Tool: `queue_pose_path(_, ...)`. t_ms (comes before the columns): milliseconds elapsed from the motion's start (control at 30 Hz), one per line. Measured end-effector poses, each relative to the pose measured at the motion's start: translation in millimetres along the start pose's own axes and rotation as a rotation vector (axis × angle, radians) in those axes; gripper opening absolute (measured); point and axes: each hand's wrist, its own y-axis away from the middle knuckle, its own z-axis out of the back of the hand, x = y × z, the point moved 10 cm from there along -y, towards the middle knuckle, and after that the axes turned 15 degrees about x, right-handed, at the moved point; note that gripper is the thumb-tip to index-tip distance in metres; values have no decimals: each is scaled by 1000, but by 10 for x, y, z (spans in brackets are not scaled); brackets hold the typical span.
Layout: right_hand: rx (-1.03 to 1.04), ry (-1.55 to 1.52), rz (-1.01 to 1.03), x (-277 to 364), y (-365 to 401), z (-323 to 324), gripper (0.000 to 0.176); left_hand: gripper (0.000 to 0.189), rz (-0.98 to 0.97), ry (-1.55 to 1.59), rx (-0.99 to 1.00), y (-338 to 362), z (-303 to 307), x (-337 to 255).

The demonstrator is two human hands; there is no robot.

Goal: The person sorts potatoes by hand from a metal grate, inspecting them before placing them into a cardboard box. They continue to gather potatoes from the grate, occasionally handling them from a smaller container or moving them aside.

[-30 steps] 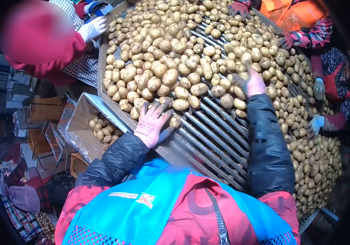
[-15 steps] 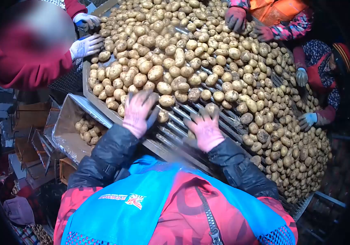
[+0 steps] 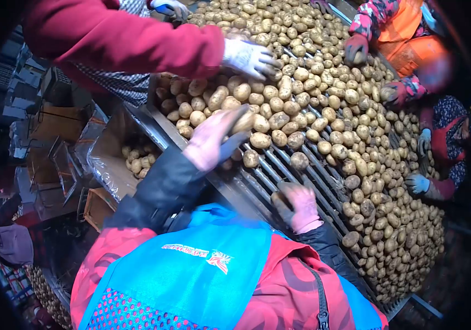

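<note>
My left hand (image 3: 213, 138), in a pink glove with dark fingertips, is at the near edge of the potato pile (image 3: 356, 137). A blurred potato (image 3: 242, 124) sits between its fingers and thumb. Lower and to the right, my right hand (image 3: 296, 206) is over the metal slats (image 3: 277, 168), fingers curled; anything inside them is hidden. Loose potatoes lie on the slats between and beyond my hands.
A co-worker's red sleeve (image 3: 153, 47) and gloved hand (image 3: 249, 58) reach across just beyond my left hand. Other co-workers' hands (image 3: 356, 49) are at the right. A lined box (image 3: 106, 157) with potatoes stands left of the metal edge (image 3: 161, 129).
My left hand has moved right and turned sideways. My right hand has moved lower in view and curled its fingers. The co-worker's arm at the left now reaches over the pile.
</note>
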Motion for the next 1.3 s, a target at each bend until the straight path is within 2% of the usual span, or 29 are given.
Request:
queue_pose_path(67,-52,-28,8,-7,-13,145,34,52,102,-78,-70,531,270,179)
queue_pose_path(200,-34,-66,19,-48,-69,-6,37,50,492,-637,-122,1166,724,923)
queue_pose_path(267,-7,-91,11,-17,-139,-75,38,50,391,-601,-167,886,875,900)
queue_pose_path(333,117,32,0,136,-210,-209,39,44,581,-410,-26,485,873,1024)
queue_pose_path(400,127,19,-5,141,-207,-292,39,45,695,-216,155,154,579,1335)
queue_pose_path(467,154,51,14,195,-197,-321,41,43,447,-358,-36,-247,293,1604)
queue_pose_path(500,170,54,-9,173,-170,-336,43,48,261,-838,54,-449,95,1494)
queue_pose_path(533,167,55,-36,138,-126,-324,43,48,238,-825,62,-532,67,1517)
queue_pose_path(600,154,50,-62,95,-83,-291,43,48,452,-632,-21,-581,277,1810)
queue_pose_path(633,166,54,-85,98,-68,-255,44,47,455,-385,92,-584,216,2108)
queue_pose_path(667,159,56,-102,76,-57,-241,44,47,438,-381,99,-579,217,2349)
queue_pose_path(733,151,52,-69,99,-32,-267,44,44,308,-87,51,-617,178,2639)
queue_pose_path(800,125,43,-86,91,-26,-290,43,41,261,-172,-106,-471,400,2270)
queue_pose_path(867,86,-32,-26,156,-40,-204,37,39,129,-574,-145,-312,466,2103)
queue_pose_path(933,88,-35,-36,49,-28,-159,40,42,404,-33,-94,46,563,1943)
queue_pose_path(1000,-58,-59,-7,-40,13,81,39,51,128,-490,-219,554,760,1045)
queue_pose_path(1033,-149,24,-23,-82,45,262,36,54,232,-510,-174,942,817,1223)
queue_pose_path(1067,-155,57,-83,-194,39,403,38,53,427,-687,-126,1402,789,1629)
queue_pose_path(1133,-282,109,-84,-518,83,655,42,48,436,-738,-137,1698,960,1336)
queue_pose_path(1167,-298,120,-155,-751,55,779,47,48,598,-768,-120,1906,950,1429)
queue_pose_path(1200,-314,130,-222,-961,0,894,52,58,800,-696,21,1954,867,1438)
queue_pose_path(1267,-525,332,-409,-1202,-3,1181,60,54,777,-416,146,1856,605,1607)
queue_pose_path(1300,-511,378,-510,-1370,-81,1170,63,53,613,-513,66,1732,506,1315)
